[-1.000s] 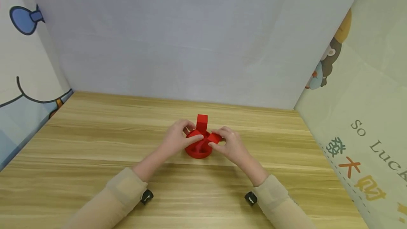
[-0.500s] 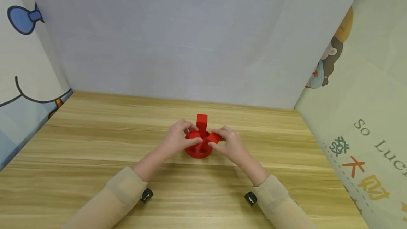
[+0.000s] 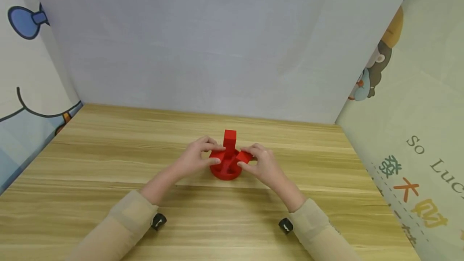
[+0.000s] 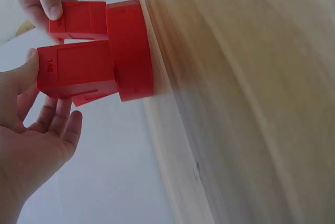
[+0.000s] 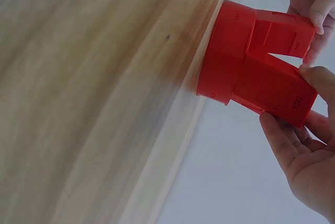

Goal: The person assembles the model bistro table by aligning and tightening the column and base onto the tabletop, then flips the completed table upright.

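Observation:
A round red base (image 3: 226, 175) sits on the wooden table, with red blocks standing up from it. My left hand (image 3: 192, 158) pinches the left red block (image 3: 216, 155) near its top between thumb and fingers; in the left wrist view this block (image 4: 78, 67) bears the number 148. On the other side my right hand (image 3: 264, 164) pinches the right red block (image 3: 244, 157), which leans outward in the right wrist view. A third red block (image 3: 230, 138) rises at the back of the base, untouched. The lower ends of the blocks are partly hidden inside the base.
The wood-grain table (image 3: 224, 220) spreads around the base. A pale cloth wall (image 3: 217, 43) stands behind it. Printed cloth panels close off the left (image 3: 32, 67) and right (image 3: 417, 92) sides. A black wrist device (image 3: 158, 221) hangs at each sleeve.
My left hand has shifted left and slightly outward, and the left block has moved left with it. The right hand and its block have stayed in place.

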Demonstrator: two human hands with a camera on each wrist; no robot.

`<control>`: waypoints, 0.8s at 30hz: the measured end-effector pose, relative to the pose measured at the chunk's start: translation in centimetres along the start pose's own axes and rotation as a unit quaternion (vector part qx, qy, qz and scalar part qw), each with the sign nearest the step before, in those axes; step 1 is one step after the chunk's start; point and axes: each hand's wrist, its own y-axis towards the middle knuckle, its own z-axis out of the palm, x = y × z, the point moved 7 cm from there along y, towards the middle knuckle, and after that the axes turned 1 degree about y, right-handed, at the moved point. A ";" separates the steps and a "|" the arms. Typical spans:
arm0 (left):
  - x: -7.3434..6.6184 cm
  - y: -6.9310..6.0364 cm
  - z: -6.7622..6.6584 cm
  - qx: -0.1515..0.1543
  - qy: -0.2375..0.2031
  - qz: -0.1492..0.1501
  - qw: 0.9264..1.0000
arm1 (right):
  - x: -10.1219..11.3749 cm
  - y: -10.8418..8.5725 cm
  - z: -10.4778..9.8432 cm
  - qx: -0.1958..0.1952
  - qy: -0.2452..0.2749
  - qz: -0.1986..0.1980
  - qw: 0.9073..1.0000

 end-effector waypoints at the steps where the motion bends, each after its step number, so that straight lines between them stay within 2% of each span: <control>1: 0.1 0.1 -0.3 0.002 -0.001 0.006 1.000 | 0.0 0.1 0.0 -0.001 0.001 0.001 1.000; 7: 1.1 0.7 -1.6 0.029 -0.029 0.022 0.999 | -0.1 0.9 0.3 -0.008 0.004 0.008 1.000; 10: 1.6 0.8 -1.9 0.048 -0.048 0.016 0.998 | -0.2 1.2 0.5 -0.007 0.003 0.014 1.000; 13: 1.9 0.8 -2.0 0.053 -0.056 0.000 0.997 | -0.3 1.3 0.5 -0.003 0.001 0.018 1.000; 19: 2.1 0.7 -1.7 0.004 0.010 -0.040 0.999 | -0.2 1.3 0.6 0.000 -0.004 0.020 1.000; 21: 1.9 0.7 -1.6 -0.011 0.030 -0.042 0.999 | -0.3 1.3 0.6 0.003 -0.003 0.023 1.000; 24: 1.7 0.8 -1.6 -0.021 0.036 -0.034 0.999 | -0.3 1.2 0.6 0.006 0.001 0.029 1.000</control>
